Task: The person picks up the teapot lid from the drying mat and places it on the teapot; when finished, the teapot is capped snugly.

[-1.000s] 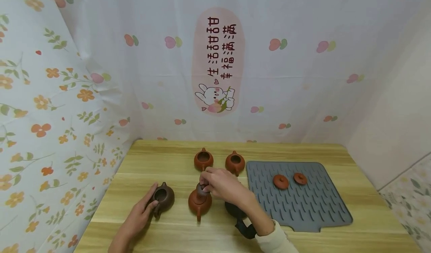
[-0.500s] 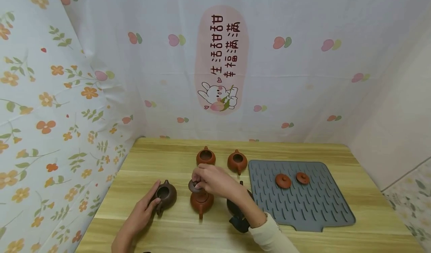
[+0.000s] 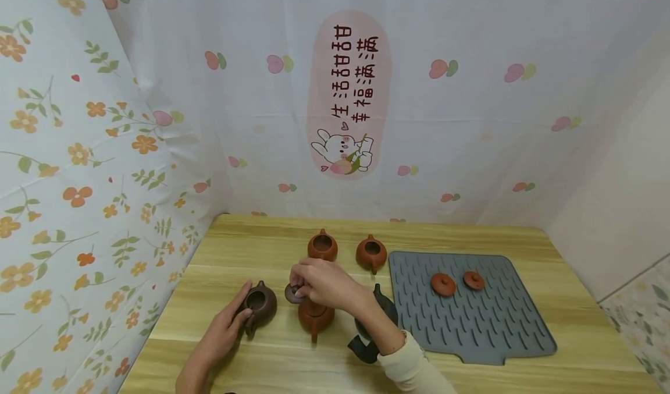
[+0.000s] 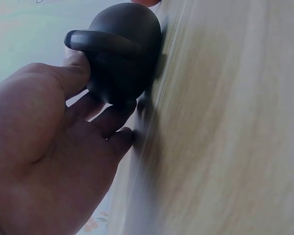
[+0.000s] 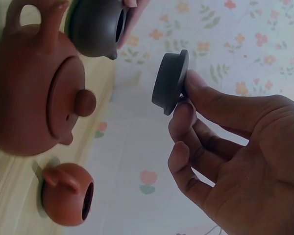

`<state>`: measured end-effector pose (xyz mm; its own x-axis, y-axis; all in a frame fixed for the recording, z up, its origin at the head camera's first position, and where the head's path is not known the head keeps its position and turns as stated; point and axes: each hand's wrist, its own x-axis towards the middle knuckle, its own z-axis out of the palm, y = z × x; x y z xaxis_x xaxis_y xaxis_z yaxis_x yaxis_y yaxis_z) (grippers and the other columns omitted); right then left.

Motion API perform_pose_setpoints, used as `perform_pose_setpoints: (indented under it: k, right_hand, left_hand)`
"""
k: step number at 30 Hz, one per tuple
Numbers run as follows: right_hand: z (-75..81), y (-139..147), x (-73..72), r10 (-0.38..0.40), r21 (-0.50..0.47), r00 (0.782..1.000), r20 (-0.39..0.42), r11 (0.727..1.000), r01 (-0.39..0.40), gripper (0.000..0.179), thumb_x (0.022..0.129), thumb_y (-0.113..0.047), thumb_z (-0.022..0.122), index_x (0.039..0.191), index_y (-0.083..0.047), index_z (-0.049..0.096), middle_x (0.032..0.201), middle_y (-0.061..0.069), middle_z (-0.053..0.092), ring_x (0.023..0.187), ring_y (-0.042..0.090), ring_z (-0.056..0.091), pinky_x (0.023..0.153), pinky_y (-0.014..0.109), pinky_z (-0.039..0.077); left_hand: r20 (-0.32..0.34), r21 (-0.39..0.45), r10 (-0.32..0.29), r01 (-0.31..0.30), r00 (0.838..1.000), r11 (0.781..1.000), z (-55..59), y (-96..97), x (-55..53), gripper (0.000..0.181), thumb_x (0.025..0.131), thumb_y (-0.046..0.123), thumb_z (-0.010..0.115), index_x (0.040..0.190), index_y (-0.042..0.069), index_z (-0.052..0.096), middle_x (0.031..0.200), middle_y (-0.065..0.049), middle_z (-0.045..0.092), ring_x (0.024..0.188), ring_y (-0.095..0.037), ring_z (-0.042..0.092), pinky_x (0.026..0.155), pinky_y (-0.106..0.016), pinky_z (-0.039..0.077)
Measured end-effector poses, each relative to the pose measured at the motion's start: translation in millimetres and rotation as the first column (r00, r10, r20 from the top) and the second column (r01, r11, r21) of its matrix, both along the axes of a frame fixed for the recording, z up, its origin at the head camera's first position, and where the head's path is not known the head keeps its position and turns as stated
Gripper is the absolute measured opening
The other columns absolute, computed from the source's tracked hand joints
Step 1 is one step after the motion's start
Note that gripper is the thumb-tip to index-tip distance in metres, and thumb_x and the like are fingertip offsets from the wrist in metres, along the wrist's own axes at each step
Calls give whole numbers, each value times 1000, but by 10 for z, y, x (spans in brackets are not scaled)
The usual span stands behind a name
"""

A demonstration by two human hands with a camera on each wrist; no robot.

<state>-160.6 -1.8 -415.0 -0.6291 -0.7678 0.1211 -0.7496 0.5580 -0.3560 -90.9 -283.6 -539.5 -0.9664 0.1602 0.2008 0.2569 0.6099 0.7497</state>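
Observation:
My left hand (image 3: pixel 225 324) grips the lidless dark brown teapot (image 3: pixel 266 305) on the table, thumb near its rim and fingers along its far side. The pot's loop handle (image 4: pixel 100 41) shows in the left wrist view. Between thumb and fingertips, my right hand (image 3: pixel 327 283) pinches a dark teapot lid (image 5: pixel 170 81) by its knob, held in the air. That lid hangs between the dark pot and a red clay teapot (image 3: pixel 316 323), which wears its own lid (image 5: pixel 67 98). In the head view the right hand partly covers the lid it holds.
Two lidless red clay teapots (image 3: pixel 320 247) stand at the back. A black teapot (image 3: pixel 384 309) sits partly under my right forearm. On the grey mat (image 3: pixel 471 330) at the right lie two red lids (image 3: pixel 442 284). A patterned curtain (image 3: pixel 251 120) hangs behind the table.
My right hand has carried the dark lid leftward, from over the lidded red teapot toward the dark brown one. The left hand keeps its grip on the dark pot.

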Motion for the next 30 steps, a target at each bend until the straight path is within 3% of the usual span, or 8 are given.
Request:
perform_pose_setpoints:
  k: [5, 8, 13, 19, 26, 30]
  right_hand:
    - [-13, -177, -16, 10, 50, 999, -31, 999, -8, 6, 104, -12, 78, 110, -15, 77, 104, -1, 71, 91, 9, 69, 75, 15, 54]
    - [-10, -241, -21, 27, 64, 999, -46, 998, -24, 7, 104, -13, 78, 111, -15, 77, 106, -2, 72, 91, 7, 69, 74, 14, 53]
    - [-26, -281, -30, 30, 67, 998, -55, 997, -27, 7, 104, -14, 79, 111, -15, 77, 106, -2, 72, 91, 6, 69, 74, 13, 52]
    - [-88, -431, -71, 27, 83, 998, -65, 996, -22, 6, 104, -17, 80, 109, -17, 78, 104, -4, 71, 88, 4, 66, 74, 12, 51]
    - [-123, -578, -100, 25, 140, 998, -64, 990, -15, 5, 104, -22, 79, 105, -20, 75, 100, -8, 68, 82, 0, 58, 71, 12, 46]
    - [-150, -624, -111, 22, 142, 998, -66, 990, -12, 4, 104, -22, 79, 106, -20, 76, 102, -8, 69, 85, 0, 61, 72, 12, 48]
  left_hand:
    - [-74, 18, 6, -5, 997, 1000, -14, -8, 26, 56, 109, 4, 63, 161, -9, 47, 159, -31, 54, 142, -51, 51, 111, -5, 33]
    - [-113, 36, 9, -5, 994, 999, -35, 2, 26, 55, 108, 3, 64, 159, -10, 48, 157, -32, 56, 140, -50, 50, 109, 2, 24]
    - [-105, 31, 4, -1, 994, 1000, -29, 24, 12, 54, 109, 5, 64, 160, -9, 49, 157, -30, 57, 140, -45, 52, 110, -3, 31]
    - [-57, 17, 12, -11, 998, 1000, -6, 7, 11, 55, 110, 6, 63, 161, -7, 47, 159, -29, 56, 141, -52, 54, 112, -17, 46]
    - [-58, 16, 11, -11, 998, 1000, -18, -4, 9, 55, 110, 6, 63, 162, -5, 48, 160, -27, 56, 144, -38, 52, 112, -15, 46]
    - [-41, 17, 10, -9, 999, 1000, -9, 6, 12, 55, 110, 6, 62, 162, -6, 47, 161, -27, 55, 144, -43, 54, 113, -17, 47]
